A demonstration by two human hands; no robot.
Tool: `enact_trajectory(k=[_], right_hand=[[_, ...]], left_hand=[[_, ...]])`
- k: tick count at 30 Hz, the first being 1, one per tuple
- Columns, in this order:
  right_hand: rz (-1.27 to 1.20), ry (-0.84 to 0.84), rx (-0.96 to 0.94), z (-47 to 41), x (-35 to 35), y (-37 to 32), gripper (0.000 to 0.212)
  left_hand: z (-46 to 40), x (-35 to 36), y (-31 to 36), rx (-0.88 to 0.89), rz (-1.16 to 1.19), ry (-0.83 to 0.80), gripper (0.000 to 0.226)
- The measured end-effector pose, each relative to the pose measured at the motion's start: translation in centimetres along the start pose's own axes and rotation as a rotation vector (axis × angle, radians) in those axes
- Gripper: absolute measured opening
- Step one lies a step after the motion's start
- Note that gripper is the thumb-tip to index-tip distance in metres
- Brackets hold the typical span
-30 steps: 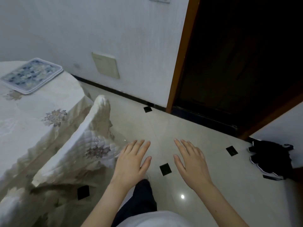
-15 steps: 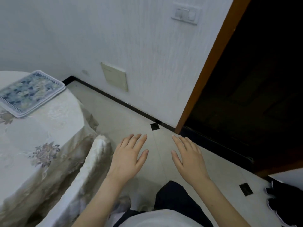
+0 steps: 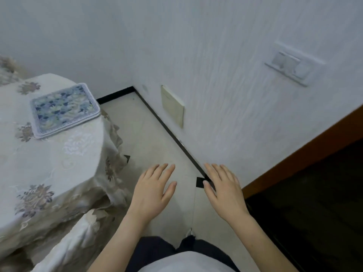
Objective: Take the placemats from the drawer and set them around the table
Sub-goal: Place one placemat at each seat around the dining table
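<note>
A blue-and-white patterned placemat lies flat near the far right edge of the table, which is draped in a pale floral cloth. My left hand and my right hand hover side by side over the floor, palms down, fingers straight and spread, holding nothing. Both hands are to the right of the table and well below the placemat. No drawer is in view.
A cloth-covered chair back stands against the table at the lower left. A white wall with a beige panel and a light switch runs ahead. A dark doorway with a brown frame opens on the right. Tiled floor lies between table and wall.
The view has swung left and upward: the table and placemat now sit closer to the centre and the doorway has slid to the right. Both hands stay empty and spread.
</note>
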State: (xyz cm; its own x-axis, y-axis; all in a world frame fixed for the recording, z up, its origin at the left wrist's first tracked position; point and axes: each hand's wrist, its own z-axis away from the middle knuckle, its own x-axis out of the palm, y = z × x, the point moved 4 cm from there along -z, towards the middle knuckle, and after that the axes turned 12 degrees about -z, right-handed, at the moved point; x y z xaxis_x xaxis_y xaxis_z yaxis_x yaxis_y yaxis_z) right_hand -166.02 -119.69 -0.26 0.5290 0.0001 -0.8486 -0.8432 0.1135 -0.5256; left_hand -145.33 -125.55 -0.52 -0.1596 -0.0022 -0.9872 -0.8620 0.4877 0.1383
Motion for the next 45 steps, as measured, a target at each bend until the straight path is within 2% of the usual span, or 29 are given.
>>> enact_trajectory(k=[5, 12, 17, 24, 31, 37, 45], right_hand=[[0.009, -0.060, -0.124, -8.2, -1.7, 0.6, 0.061], [-0.005, -0.171, -0.264, -19.4, 1.8, -1.0, 0.056], [-0.014, -0.181, -0.348, -28.6, 3.4, -4.2, 0.053], [0.006, -0.172, -0.431, -42.6, 4.2, -10.3, 0.055], [-0.038, -0.250, -0.524, -54.9, 5.7, -14.3, 0.054], [-0.027, -0.394, -0.646, -66.2, 8.8, -17.1, 0.058], [-0.036, -0.569, -0.985, -76.4, 11.1, -25.3, 0.053]], left_hand=[[-4.9, -0.4, -1.7, -0.149, -0.002, 0.032, 0.053], [-10.6, 1.3, -6.9, -0.296, -0.012, 0.026, 0.055], [-16.1, 2.3, -13.1, -0.394, -0.010, 0.039, 0.056], [-26.6, 0.1, -22.5, -0.428, -0.043, 0.062, 0.057], [-34.8, -0.8, -29.8, -0.536, -0.055, 0.086, 0.053], [-40.3, 1.3, -34.2, -0.750, -0.053, 0.039, 0.056], [-44.4, -1.1, -38.4, -1.146, -0.044, 0.151, 0.054]])
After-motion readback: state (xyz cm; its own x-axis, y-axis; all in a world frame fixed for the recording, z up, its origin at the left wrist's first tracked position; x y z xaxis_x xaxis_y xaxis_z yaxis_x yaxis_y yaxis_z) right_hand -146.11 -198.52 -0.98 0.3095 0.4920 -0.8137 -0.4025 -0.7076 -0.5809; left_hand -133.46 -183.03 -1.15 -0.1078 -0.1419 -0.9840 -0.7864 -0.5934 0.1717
